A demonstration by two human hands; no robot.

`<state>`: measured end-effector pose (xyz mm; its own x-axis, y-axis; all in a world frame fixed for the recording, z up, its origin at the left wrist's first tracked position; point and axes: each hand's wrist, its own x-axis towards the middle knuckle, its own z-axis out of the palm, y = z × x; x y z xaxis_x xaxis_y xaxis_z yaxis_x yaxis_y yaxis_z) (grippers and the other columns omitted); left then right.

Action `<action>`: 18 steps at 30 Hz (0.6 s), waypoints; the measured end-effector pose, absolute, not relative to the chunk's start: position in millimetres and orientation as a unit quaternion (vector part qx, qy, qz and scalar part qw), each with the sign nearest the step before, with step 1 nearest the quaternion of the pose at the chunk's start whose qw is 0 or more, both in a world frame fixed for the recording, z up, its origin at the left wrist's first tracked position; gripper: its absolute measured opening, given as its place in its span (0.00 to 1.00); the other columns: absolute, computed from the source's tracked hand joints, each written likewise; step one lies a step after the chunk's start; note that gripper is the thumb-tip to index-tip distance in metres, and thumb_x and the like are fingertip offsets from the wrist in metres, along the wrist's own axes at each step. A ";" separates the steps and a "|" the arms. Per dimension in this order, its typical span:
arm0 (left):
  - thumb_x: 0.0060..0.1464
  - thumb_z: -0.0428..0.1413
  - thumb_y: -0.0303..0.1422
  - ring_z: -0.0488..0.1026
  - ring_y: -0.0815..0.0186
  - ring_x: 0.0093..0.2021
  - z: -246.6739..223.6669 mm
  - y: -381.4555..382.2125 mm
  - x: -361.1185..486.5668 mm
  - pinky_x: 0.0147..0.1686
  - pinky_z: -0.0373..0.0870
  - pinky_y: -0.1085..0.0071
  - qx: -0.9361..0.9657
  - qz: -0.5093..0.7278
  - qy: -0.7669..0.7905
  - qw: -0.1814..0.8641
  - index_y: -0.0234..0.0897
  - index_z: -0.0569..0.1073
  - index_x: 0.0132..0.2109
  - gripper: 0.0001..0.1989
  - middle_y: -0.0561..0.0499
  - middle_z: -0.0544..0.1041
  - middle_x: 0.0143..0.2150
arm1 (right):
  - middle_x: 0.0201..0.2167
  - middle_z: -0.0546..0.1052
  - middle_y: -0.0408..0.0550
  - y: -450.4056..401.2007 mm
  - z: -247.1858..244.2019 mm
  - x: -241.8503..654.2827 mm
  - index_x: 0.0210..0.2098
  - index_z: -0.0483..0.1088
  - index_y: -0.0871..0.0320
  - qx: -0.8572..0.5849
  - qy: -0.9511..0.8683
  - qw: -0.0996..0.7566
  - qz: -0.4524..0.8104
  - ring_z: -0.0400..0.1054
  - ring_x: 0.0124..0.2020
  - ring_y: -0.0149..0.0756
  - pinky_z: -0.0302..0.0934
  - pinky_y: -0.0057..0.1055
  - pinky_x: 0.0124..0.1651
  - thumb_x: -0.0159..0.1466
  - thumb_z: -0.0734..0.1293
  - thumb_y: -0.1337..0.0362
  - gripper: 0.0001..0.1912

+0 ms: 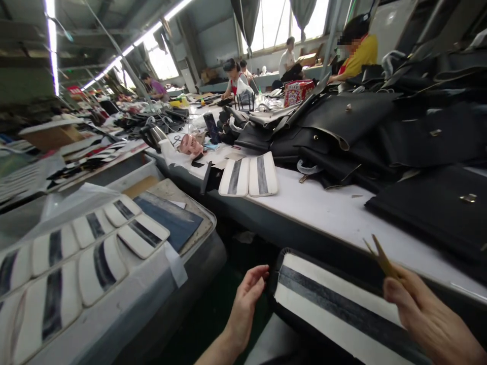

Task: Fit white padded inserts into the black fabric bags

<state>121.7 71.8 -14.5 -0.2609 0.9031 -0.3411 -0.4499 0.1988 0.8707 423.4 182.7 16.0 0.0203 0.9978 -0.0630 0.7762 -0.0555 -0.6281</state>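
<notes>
A black-edged piece with a white panel and dark central stripe point(338, 299) lies at a tilt over my lap, its right part running out under my right hand. My left hand point(245, 301) is beside its left end, fingers extended with slight bends and nothing visible in them. My right hand point(422, 309) grips a brass-coloured tool with two pointed tips point(382, 258), like tweezers or small snips. The tips are apart and point up and left, above the panel's far edge. On the bench edge ahead lie two white pads with dark stripes point(248, 175).
Black leather bag pieces with metal clasps point(342, 116) are heaped on the bench point(323, 203). Striped white pads point(55, 253) lie in rows on the left, near a blue-grey sheet point(169, 218). A pink fan point(191, 146) stands farther back. Several people work beyond.
</notes>
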 end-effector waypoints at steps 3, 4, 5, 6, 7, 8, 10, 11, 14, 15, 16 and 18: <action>0.55 0.57 0.35 0.65 0.52 0.60 -6.7 63.5 129.9 0.60 0.57 0.58 0.176 0.593 0.506 0.601 0.37 0.74 0.52 0.18 0.44 0.73 0.56 | 0.41 0.77 0.61 243.4 7.2 419.2 0.57 0.62 0.50 -0.656 -0.716 0.141 0.191 0.73 0.37 0.54 0.60 0.46 0.42 0.64 0.51 0.37 0.33; 0.53 0.56 0.33 0.66 0.52 0.59 -4.4 63.6 133.2 0.59 0.59 0.58 0.157 0.598 0.500 0.607 0.37 0.74 0.53 0.19 0.44 0.73 0.56 | 0.44 0.76 0.63 259.9 2.6 413.9 0.58 0.61 0.53 -0.650 -0.738 0.115 0.141 0.72 0.38 0.55 0.59 0.46 0.40 0.65 0.50 0.38 0.33; 0.52 0.55 0.31 0.66 0.53 0.59 -3.0 64.5 136.1 0.58 0.60 0.59 0.140 0.603 0.495 0.610 0.37 0.73 0.53 0.20 0.44 0.73 0.55 | 0.45 0.75 0.65 274.1 -1.9 407.8 0.59 0.61 0.56 -0.646 -0.753 0.092 0.090 0.72 0.37 0.55 0.58 0.45 0.38 0.66 0.50 0.40 0.33; 0.50 0.55 0.30 0.66 0.53 0.59 -2.7 65.7 138.2 0.57 0.60 0.60 0.128 0.608 0.490 0.611 0.37 0.73 0.53 0.21 0.45 0.73 0.56 | 0.46 0.74 0.65 286.0 -6.0 401.5 0.59 0.61 0.57 -0.641 -0.763 0.071 0.048 0.71 0.35 0.54 0.55 0.43 0.35 0.67 0.50 0.41 0.33; 0.49 0.54 0.29 0.66 0.53 0.59 -3.5 66.9 139.5 0.56 0.61 0.61 0.119 0.611 0.489 0.611 0.38 0.73 0.54 0.23 0.45 0.73 0.56 | 0.45 0.73 0.65 295.9 -9.4 395.4 0.60 0.61 0.58 -0.638 -0.768 0.055 0.019 0.71 0.34 0.52 0.53 0.41 0.32 0.68 0.50 0.42 0.32; 0.47 0.54 0.29 0.65 0.53 0.59 -5.4 68.0 140.0 0.54 0.62 0.62 0.114 0.610 0.488 0.614 0.38 0.73 0.53 0.24 0.45 0.73 0.56 | 0.43 0.73 0.63 303.9 -12.1 389.9 0.59 0.62 0.58 -0.633 -0.773 0.044 -0.001 0.70 0.32 0.50 0.50 0.39 0.30 0.68 0.51 0.43 0.32; 0.43 0.54 0.28 0.65 0.53 0.59 -11.2 70.0 139.4 0.51 0.64 0.63 0.105 0.604 0.495 0.616 0.39 0.73 0.53 0.26 0.46 0.72 0.56 | 0.37 0.72 0.59 315.3 -15.8 381.6 0.58 0.64 0.59 -0.614 -0.788 0.035 -0.044 0.68 0.32 0.47 0.47 0.36 0.29 0.69 0.55 0.45 0.29; 0.41 0.55 0.29 0.64 0.52 0.59 -14.1 71.0 139.0 0.49 0.64 0.64 0.100 0.600 0.500 0.616 0.39 0.73 0.53 0.27 0.46 0.72 0.56 | 0.36 0.71 0.58 319.0 -17.2 379.0 0.57 0.65 0.59 -0.598 -0.798 0.035 -0.073 0.67 0.34 0.47 0.46 0.36 0.29 0.69 0.56 0.47 0.27; 0.38 0.53 0.28 0.65 0.53 0.56 -18.0 75.1 139.4 0.43 0.66 0.66 0.086 0.586 0.523 0.613 0.41 0.72 0.52 0.29 0.46 0.72 0.56 | 0.35 0.69 0.57 324.6 -22.6 375.4 0.53 0.69 0.60 -0.553 -0.817 0.035 -0.157 0.63 0.36 0.47 0.44 0.36 0.31 0.70 0.55 0.52 0.23; 0.37 0.52 0.28 0.66 0.54 0.55 -17.4 77.1 140.3 0.41 0.66 0.67 0.083 0.581 0.532 0.610 0.41 0.72 0.51 0.29 0.47 0.72 0.55 | 0.36 0.69 0.58 325.3 -24.7 374.6 0.52 0.69 0.60 -0.545 -0.819 0.039 -0.172 0.63 0.37 0.47 0.44 0.37 0.32 0.71 0.54 0.52 0.22; 0.37 0.52 0.27 0.67 0.54 0.54 -16.2 79.1 141.4 0.40 0.66 0.67 0.080 0.576 0.543 0.606 0.41 0.72 0.51 0.29 0.47 0.73 0.54 | 0.37 0.69 0.59 325.6 -26.7 373.5 0.52 0.70 0.61 -0.542 -0.820 0.047 -0.175 0.62 0.38 0.48 0.44 0.37 0.33 0.71 0.54 0.53 0.23; 0.38 0.50 0.27 0.68 0.56 0.51 -13.2 82.6 143.6 0.39 0.66 0.68 0.082 0.571 0.566 0.589 0.41 0.72 0.51 0.28 0.47 0.74 0.52 | 0.39 0.69 0.62 325.2 -28.7 369.5 0.51 0.70 0.63 -0.549 -0.821 0.091 -0.127 0.61 0.42 0.51 0.45 0.39 0.36 0.71 0.54 0.54 0.23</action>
<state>143.6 82.6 -13.2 -0.2930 0.7648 -0.5738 -0.5802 0.3348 0.7425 369.5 325.2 -28.7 -0.3811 0.8785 0.2879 0.9245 0.3655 0.1085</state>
